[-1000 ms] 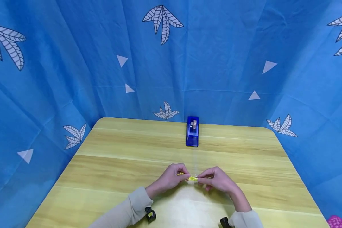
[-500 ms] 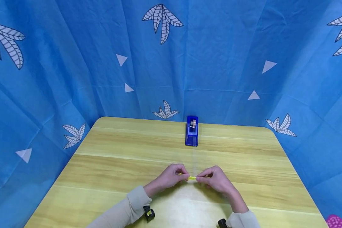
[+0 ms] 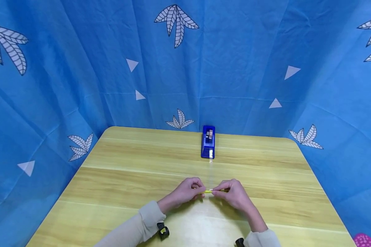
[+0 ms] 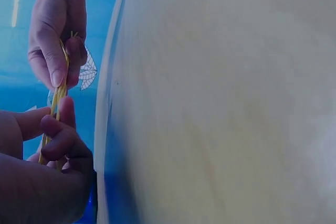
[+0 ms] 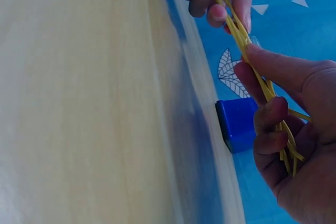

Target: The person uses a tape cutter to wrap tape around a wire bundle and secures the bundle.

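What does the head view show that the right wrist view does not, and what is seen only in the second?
Only head: the tape roll in the blue dispenser, the sleeves, a pink object at lower right.

Only right wrist: the palm of the right hand, with the far ends of the yellow strands spreading near it.

Both: strands pinched by right and left hand, dispenser, table, blue curtain.

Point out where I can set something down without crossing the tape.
Bare tabletop lies left of the blue tape dispenser, beyond the left hand, and right of the dispenser, beyond the right hand. The middle is crowded: clear tape runs toward the yellow strands both hands hold.
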A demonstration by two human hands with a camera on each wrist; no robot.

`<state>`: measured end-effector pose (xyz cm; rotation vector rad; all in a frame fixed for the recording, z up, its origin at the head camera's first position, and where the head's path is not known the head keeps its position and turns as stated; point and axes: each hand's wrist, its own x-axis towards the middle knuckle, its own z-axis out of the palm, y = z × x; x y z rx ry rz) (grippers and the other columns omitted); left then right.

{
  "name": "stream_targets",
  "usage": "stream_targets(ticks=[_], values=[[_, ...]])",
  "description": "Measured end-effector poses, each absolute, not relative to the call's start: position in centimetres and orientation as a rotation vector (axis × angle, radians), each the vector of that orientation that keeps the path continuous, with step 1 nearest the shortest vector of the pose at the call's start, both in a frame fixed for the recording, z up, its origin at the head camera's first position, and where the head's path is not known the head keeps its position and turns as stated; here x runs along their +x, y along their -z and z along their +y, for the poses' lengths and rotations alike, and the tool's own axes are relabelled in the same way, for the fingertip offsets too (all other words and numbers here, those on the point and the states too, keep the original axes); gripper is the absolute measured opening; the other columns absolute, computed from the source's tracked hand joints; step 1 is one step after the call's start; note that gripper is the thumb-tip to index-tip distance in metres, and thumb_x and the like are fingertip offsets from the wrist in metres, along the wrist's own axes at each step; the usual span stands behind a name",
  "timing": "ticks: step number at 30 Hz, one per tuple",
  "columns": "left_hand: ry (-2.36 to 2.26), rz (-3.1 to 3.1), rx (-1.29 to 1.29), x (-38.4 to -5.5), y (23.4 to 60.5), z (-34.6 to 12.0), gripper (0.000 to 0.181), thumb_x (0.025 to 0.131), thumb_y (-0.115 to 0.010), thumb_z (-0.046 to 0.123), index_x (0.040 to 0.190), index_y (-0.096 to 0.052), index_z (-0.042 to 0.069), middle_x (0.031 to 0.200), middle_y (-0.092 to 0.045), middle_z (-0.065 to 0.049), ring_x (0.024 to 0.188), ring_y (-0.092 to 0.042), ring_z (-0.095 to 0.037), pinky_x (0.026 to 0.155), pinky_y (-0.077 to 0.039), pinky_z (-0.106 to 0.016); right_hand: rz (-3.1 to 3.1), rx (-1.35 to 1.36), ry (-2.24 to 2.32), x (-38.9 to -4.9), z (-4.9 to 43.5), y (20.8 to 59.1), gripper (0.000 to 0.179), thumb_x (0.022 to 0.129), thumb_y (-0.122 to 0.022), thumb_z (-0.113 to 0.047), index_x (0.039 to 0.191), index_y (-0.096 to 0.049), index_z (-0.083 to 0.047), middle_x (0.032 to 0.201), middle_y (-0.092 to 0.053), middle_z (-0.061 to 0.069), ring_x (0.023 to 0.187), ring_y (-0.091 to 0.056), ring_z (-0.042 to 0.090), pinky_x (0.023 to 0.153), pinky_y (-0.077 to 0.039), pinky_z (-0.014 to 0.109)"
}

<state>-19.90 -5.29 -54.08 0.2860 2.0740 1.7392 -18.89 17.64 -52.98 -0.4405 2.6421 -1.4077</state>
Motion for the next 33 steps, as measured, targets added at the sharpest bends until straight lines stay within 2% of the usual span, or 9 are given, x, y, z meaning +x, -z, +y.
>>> stream_targets(ticks=[8, 12, 17, 21, 22, 24, 27, 29, 33], values=[[-1.766, 2.136, 0.345, -19.7, 54.0, -5.3, 0.01, 0.097, -0.071, 0.008, 0.092, -0.068, -0.001, 0.09, -0.074, -0.014, 0.077, -0.066, -0.015, 0.062, -0.047, -0.021, 2.636, -0.444, 1.444, -18.9, 17.6, 53.2, 0.008, 0.085, -0.085, -0.019, 0.091, -0.083, -0.015, 0.088, -0.078, -0.002, 0.08, -0.065, 0.008, 0.072, -0.052, 0.022], [-1.738, 2.179, 0.383, -19.8, 54.0, -5.4, 0.009, 0.097, -0.071, 0.01, 0.092, -0.07, 0.003, 0.09, -0.075, -0.013, 0.08, -0.066, -0.015, 0.063, -0.049, -0.022, 2.514, -0.322, 1.496, -19.0, 18.0, 52.8, 0.018, 0.088, -0.083, -0.026, 0.1, -0.083, -0.012, 0.097, -0.079, 0.004, 0.074, -0.064, 0.013, 0.062, -0.051, 0.023], [-1.716, 2.239, 0.444, -19.9, 54.1, -5.4, 0.008, 0.098, -0.07, 0.01, 0.092, -0.071, 0.005, 0.09, -0.075, -0.012, 0.086, -0.067, -0.013, 0.074, -0.053, -0.025, 2.373, -0.243, 1.544, -19.4, 18.8, 52.3, 0.029, 0.094, -0.078, -0.031, 0.106, -0.081, -0.005, 0.096, -0.077, 0.009, 0.066, -0.067, 0.021, 0.058, -0.055, 0.029], [-1.708, 2.282, 0.471, -19.9, 54.1, -5.4, 0.008, 0.097, -0.071, 0.009, 0.091, -0.071, 0.006, 0.092, -0.076, -0.013, 0.085, -0.068, -0.011, 0.081, -0.053, -0.024, 2.241, -0.28, 1.546, -19.6, 19.4, 52.4, 0.033, 0.099, -0.072, -0.03, 0.111, -0.077, 0.0, 0.093, -0.076, 0.012, 0.061, -0.065, 0.016, 0.058, -0.057, 0.03], [-1.708, 2.285, 0.476, -19.9, 54.1, -5.4, 0.008, 0.097, -0.071, 0.009, 0.09, -0.07, 0.006, 0.092, -0.076, -0.013, 0.084, -0.068, -0.011, 0.08, -0.053, -0.022, 2.205, -0.288, 1.548, -19.7, 19.4, 52.5, 0.033, 0.1, -0.07, -0.03, 0.112, -0.077, 0.001, 0.091, -0.075, 0.012, 0.059, -0.063, 0.014, 0.056, -0.056, 0.028], [-1.7, 2.291, 0.484, -20.0, 54.1, -5.4, 0.009, 0.098, -0.071, 0.01, 0.089, -0.069, 0.006, 0.092, -0.076, -0.014, 0.078, -0.065, -0.011, 0.067, -0.051, -0.02, 2.16, -0.298, 1.552, -19.7, 19.5, 52.7, 0.034, 0.101, -0.068, -0.03, 0.115, -0.075, 0.001, 0.085, -0.074, 0.01, 0.054, -0.056, 0.01, 0.05, -0.051, 0.024], [-1.687, 2.294, 0.497, -20.1, 54.2, -5.3, 0.011, 0.099, -0.069, 0.011, 0.089, -0.067, 0.007, 0.093, -0.076, -0.014, 0.073, -0.06, -0.012, 0.051, -0.043, -0.017, 2.154, -0.302, 1.563, -19.7, 19.5, 53.0, 0.034, 0.101, -0.068, -0.03, 0.115, -0.076, 0.0, 0.076, -0.068, 0.005, 0.048, -0.044, 0.007, 0.043, -0.039, 0.019], [-1.679, 2.296, 0.497, -20.1, 54.2, -5.3, 0.012, 0.1, -0.069, 0.011, 0.089, -0.066, 0.007, 0.094, -0.076, -0.015, 0.071, -0.059, -0.013, 0.045, -0.038, -0.017, 2.173, -0.306, 1.571, -19.7, 19.4, 53.0, 0.032, 0.101, -0.069, -0.028, 0.114, -0.076, 0.0, 0.073, -0.066, 0.004, 0.045, -0.038, 0.006, 0.041, -0.033, 0.018], [-1.662, 2.323, 0.489, -20.1, 54.1, -5.2, 0.012, 0.099, -0.069, 0.011, 0.088, -0.066, 0.007, 0.094, -0.076, -0.014, 0.076, -0.063, -0.013, 0.049, -0.042, -0.017, 2.183, -0.282, 1.593, -19.7, 19.3, 53.3, 0.03, 0.099, -0.072, -0.025, 0.113, -0.077, 0.0, 0.071, -0.067, 0.004, 0.042, -0.034, 0.005, 0.04, -0.029, 0.017]])
